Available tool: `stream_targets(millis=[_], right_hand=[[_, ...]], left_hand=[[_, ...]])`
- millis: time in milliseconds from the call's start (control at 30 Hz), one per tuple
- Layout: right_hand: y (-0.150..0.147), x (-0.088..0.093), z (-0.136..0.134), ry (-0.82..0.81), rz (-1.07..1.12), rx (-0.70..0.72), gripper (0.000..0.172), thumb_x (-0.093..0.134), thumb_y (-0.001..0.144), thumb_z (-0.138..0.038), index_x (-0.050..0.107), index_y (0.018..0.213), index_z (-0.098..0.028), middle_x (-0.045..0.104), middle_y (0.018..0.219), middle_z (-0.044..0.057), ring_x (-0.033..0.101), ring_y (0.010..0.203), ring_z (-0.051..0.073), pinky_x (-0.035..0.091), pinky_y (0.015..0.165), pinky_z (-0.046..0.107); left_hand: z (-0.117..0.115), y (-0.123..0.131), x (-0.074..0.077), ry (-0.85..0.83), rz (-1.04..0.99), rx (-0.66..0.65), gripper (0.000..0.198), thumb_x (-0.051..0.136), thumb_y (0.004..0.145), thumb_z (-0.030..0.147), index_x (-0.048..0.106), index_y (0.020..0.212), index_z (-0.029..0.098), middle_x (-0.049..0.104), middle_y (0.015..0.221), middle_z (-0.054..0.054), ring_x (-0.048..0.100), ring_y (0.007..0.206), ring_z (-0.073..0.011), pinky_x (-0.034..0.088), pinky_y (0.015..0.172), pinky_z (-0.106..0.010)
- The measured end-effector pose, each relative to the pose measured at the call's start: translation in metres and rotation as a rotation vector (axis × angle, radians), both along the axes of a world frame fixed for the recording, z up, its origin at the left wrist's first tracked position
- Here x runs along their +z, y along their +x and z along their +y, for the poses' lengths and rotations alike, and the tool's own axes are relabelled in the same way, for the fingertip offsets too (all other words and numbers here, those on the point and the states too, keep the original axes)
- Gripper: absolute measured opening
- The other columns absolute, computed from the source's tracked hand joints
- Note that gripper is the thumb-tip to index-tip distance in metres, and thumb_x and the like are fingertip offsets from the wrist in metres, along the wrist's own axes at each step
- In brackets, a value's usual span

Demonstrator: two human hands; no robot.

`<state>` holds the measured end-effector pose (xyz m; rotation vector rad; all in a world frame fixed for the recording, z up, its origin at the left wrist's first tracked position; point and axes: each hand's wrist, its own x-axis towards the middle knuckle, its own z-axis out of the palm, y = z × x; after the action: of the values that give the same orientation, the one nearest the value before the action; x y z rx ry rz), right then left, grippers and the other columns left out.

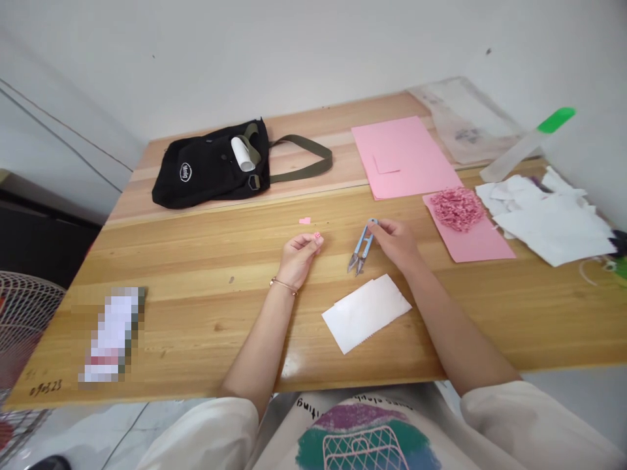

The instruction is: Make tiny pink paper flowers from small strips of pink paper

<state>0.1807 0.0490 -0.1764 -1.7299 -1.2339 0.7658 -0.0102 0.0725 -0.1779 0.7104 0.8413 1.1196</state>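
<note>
1. Head view: a person's two bare hands work over a wooden tabletop (196, 261); thread snips (366, 239) hang from the right hand near the middle, between the two hands.
2. Snips' direction: the long axis runs steeply from the right hand down and slightly left. The blades point back toward the wearer, just above the far edge of a folded white paper (367, 313). Whether the tips touch the tabletop, I cannot tell.
3. Right hand (396, 241): thumb and fingers pinch the handle end of the snips.
4. Left hand (298, 254): thumb and forefinger pinch a small pink piece (317, 235), too tiny to show which way it points. A flat pink scrap (304, 220) lies just beyond.
5. Writing: a white oval patch on the black bag (206, 166) seems to read "Mmlg". Handwritten digits at the tabletop's near left corner look like "090323". Lettering on the wearer's shirt (362, 450) is partly hidden.
6. Snips' look: light blue handles in a narrow V, dull grey pointed blades, tips slightly apart.
7. Right side: a crinkled pink heap (456, 209) sits on a pink card (484, 249), beside white sheets (553, 225).
</note>
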Motion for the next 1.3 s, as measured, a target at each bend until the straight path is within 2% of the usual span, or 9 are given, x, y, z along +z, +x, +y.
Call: stream_targets(millis=[233, 700, 1300], right_hand=[[-0.0002, -0.0004, -0.0002, 0.011, 0.010, -0.005, 0.029, 0.050, 0.072, -0.040, 0.061, 0.059, -0.017, 0.040, 0.047, -0.003, 0.040, 0.049, 0.011, 0.030, 0.050, 0.024], [-0.0002, 0.0005, -0.0003, 0.000, -0.010, -0.002, 0.030, 0.049, 0.073, -0.040, 0.062, 0.060, -0.015, 0.039, 0.046, -0.004, 0.039, 0.048, 0.010, 0.029, 0.049, 0.023], [-0.0006, 0.0009, -0.0007, -0.004, -0.020, 0.009, 0.030, 0.049, 0.073, -0.040, 0.062, 0.060, -0.016, 0.040, 0.047, -0.004, 0.040, 0.048, 0.011, 0.029, 0.050, 0.024]], left_hand=[[-0.0013, 0.0005, 0.0019, -0.028, 0.012, 0.016, 0.020, 0.078, 0.043, 0.018, 0.062, 0.052, 0.014, 0.060, 0.055, 0.003, 0.048, 0.051, -0.0041, 0.036, 0.054, -0.019], [-0.0006, 0.0009, 0.0006, -0.024, 0.035, 0.015, 0.022, 0.079, 0.043, 0.026, 0.065, 0.052, 0.012, 0.061, 0.051, 0.001, 0.049, 0.048, -0.0036, 0.038, 0.053, -0.019], [-0.0004, 0.0010, -0.0017, -0.007, 0.037, -0.010, 0.019, 0.075, 0.052, 0.027, 0.067, 0.061, 0.012, 0.063, 0.060, -0.002, 0.052, 0.054, -0.0053, 0.038, 0.053, -0.019]])
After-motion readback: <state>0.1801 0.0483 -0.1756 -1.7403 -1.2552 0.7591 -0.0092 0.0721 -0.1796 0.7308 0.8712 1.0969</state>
